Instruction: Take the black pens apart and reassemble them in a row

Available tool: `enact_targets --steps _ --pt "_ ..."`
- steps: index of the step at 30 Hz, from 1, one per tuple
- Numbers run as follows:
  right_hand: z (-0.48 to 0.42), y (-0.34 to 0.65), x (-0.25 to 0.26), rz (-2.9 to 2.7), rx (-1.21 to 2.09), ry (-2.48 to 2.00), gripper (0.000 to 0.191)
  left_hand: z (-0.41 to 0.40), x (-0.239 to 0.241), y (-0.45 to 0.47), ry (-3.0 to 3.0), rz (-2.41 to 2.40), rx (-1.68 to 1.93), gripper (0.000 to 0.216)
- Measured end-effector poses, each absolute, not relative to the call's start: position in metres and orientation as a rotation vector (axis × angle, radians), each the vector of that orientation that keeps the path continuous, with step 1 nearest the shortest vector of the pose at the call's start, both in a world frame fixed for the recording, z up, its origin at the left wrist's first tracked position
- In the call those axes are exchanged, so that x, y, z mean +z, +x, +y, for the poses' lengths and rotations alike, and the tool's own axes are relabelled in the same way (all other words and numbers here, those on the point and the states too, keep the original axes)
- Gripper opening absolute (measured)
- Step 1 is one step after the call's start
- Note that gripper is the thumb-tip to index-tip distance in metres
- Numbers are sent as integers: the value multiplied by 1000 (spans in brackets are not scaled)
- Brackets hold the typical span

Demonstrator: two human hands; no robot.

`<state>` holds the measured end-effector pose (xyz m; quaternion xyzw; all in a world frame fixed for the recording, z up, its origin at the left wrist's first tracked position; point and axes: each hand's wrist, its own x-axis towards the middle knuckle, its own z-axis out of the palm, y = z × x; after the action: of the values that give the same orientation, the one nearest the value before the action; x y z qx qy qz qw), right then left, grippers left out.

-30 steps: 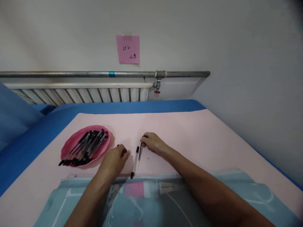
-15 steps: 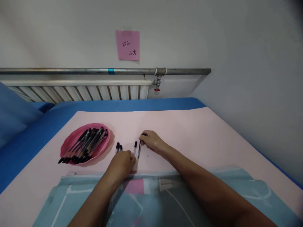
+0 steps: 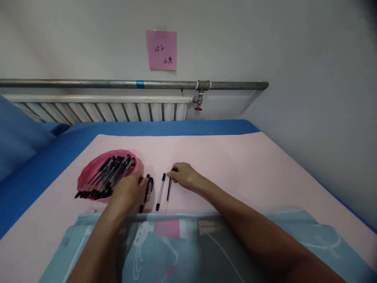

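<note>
My left hand (image 3: 128, 192) is closed, its fingertips at the upper part of a black pen (image 3: 144, 196) lying on the pink surface. Just right of that pen lies a clear pen part with a black cap (image 3: 150, 188). Farther right is a clear pen barrel with black ends (image 3: 160, 192), untouched. My right hand (image 3: 184, 175) pinches the top of a thin dark pen refill (image 3: 168, 192), whose yellowish tip points toward me. The fingers hide the refill's upper end.
A pink bowl (image 3: 81, 181) heaped with several black pens (image 3: 113, 173) stands at the left. Light-blue patterned cloth (image 3: 188, 251) covers the near edge of the pink surface (image 3: 229, 169). Behind are a radiator (image 3: 114, 112), a metal pipe (image 3: 97, 84) and a pink note (image 3: 161, 51).
My left hand has moved left from the clear barrel to the black pen near the bowl. The barrel now lies uncovered. My right hand has shifted slightly left, still holding the refill.
</note>
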<state>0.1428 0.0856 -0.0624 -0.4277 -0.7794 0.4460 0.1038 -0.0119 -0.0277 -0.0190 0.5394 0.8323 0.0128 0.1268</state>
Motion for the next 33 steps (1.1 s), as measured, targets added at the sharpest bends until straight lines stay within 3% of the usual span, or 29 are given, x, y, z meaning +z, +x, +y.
enact_targets --steps 10,33 --pt "75 145 -58 -2381 1260 -1259 18 -27 -29 -14 1663 2386 -81 32" --pt "61 134 -63 -2524 1183 -811 17 -24 -24 -10 1572 2321 -137 32"
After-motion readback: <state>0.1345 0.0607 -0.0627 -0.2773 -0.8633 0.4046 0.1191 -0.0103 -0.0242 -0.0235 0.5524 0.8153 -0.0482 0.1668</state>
